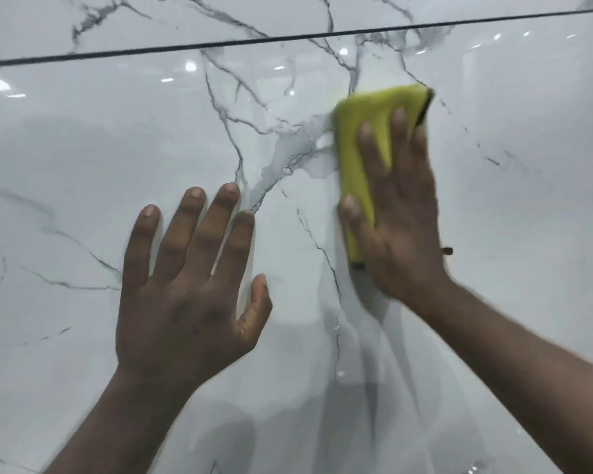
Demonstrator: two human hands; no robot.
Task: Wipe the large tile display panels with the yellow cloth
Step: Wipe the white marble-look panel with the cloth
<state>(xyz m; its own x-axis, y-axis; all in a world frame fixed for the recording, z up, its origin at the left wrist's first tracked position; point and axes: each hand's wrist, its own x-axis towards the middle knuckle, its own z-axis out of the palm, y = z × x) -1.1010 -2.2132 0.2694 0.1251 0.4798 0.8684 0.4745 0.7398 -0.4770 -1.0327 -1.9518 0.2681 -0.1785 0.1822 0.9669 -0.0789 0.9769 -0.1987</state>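
A glossy white tile panel (pixel 83 148) with grey marble veins fills the head view. My right hand (pixel 403 213) presses a folded yellow cloth (pixel 356 138) flat against the panel at the upper right; the cloth and fingers are blurred. The cloth sticks out above and to the left of the fingers. My left hand (pixel 189 285) lies flat on the panel at the lower centre, fingers spread, holding nothing, a hand's width left of the cloth.
A thin dark joint line (pixel 288 37) runs across the top, and a second marble panel (pixel 151 15) lies beyond it. Ceiling lights reflect in the gloss. A small dark speck (pixel 447 250) shows by my right hand's edge.
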